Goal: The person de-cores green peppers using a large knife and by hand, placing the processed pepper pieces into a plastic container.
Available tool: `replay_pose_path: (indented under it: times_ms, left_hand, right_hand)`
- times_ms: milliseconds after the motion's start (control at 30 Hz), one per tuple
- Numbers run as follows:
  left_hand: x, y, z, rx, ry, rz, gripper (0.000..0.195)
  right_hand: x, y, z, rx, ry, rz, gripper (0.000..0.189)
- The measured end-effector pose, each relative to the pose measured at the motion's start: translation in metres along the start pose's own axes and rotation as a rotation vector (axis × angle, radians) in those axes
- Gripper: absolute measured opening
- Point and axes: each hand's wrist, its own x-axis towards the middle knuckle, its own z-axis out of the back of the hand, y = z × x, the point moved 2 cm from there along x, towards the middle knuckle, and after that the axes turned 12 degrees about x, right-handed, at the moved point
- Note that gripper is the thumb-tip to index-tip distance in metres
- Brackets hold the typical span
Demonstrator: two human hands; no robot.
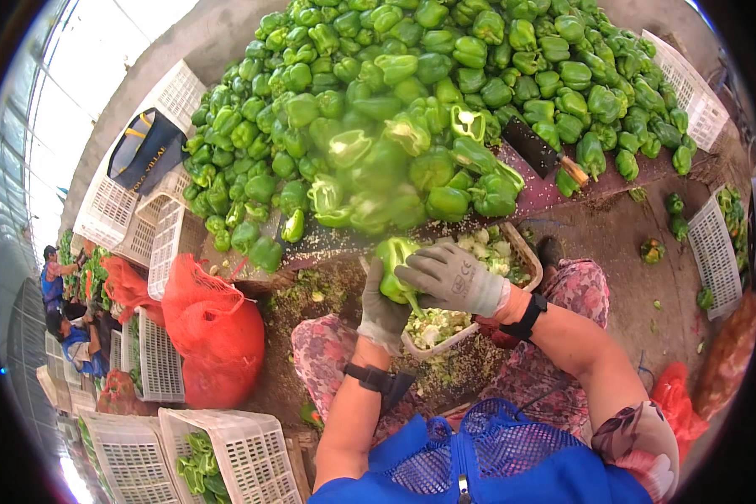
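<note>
A green bell pepper [393, 268] is between my two gloved hands, above a white plastic basket [529, 261] of pale cores and green scraps. My left hand [384, 309] grips the pepper from the left and below. The fingers of my right hand [450, 277] lie on its right side. Beyond them a large heap of whole green peppers [365, 82] covers the work surface, with cut ones such as an opened pepper half [468, 123] at the near side. A cleaver [532, 148] with a wooden handle lies at the heap's right.
Red mesh sacks [211, 334] stand at the left. White plastic crates [252, 453] are at the lower left, one holding cut peppers [201, 469]. Another crate [715, 252] stands at the right. A dark bag [148, 151] rests on crates at the upper left. Two people [79, 343] are at far left.
</note>
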Motion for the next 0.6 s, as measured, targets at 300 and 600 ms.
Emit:
replay_pose_path:
  times_ms: [300, 600]
  left_hand:
    - [-0.001, -0.012, 0.018, 0.075, -0.007, 0.094, 0.031]
    - [0.002, -0.007, 0.009, -0.020, -0.132, 0.169, 0.025]
  right_hand:
    - [0.004, 0.015, -0.003, 0.020, 0.030, 0.003, 0.078]
    - [0.015, 0.019, -0.012, 0.042, 0.030, -0.142, 0.061]
